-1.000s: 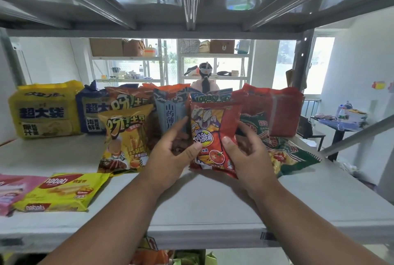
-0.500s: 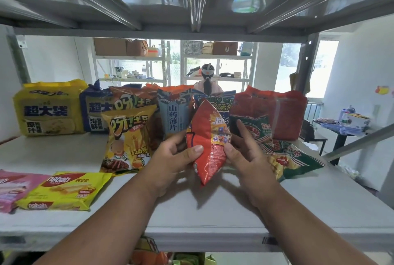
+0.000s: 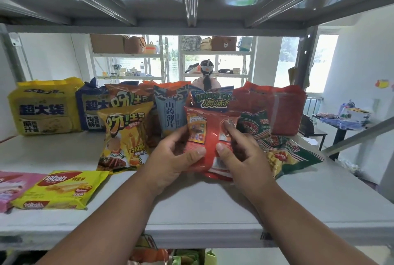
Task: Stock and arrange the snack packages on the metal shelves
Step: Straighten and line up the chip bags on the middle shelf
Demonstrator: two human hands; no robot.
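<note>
Both my hands hold a small red snack bag [image 3: 210,136] upright at the middle of the grey metal shelf [image 3: 191,211], its back side towards me. My left hand [image 3: 170,158] grips its left edge, thumb on the front. My right hand [image 3: 241,153] pinches its right side, thumb low and a fingertip pressing higher up. Behind it stand a blue-grey bag [image 3: 170,111] and a green-lettered bag [image 3: 213,98]. A yellow potato-stick bag [image 3: 125,136] stands just left of my hands.
Large yellow [image 3: 45,106] and blue [image 3: 91,109] packs stand at the back left, red packs [image 3: 275,106] at the back right. Green bags [image 3: 287,153] lie flat at right. A yellow wafer pack [image 3: 61,189] and a pink pack [image 3: 10,188] lie front left. Another shelf hangs overhead.
The red bag turned in my hands from its front, through edge-on, to its back side facing me. My right fingers moved onto its face.
</note>
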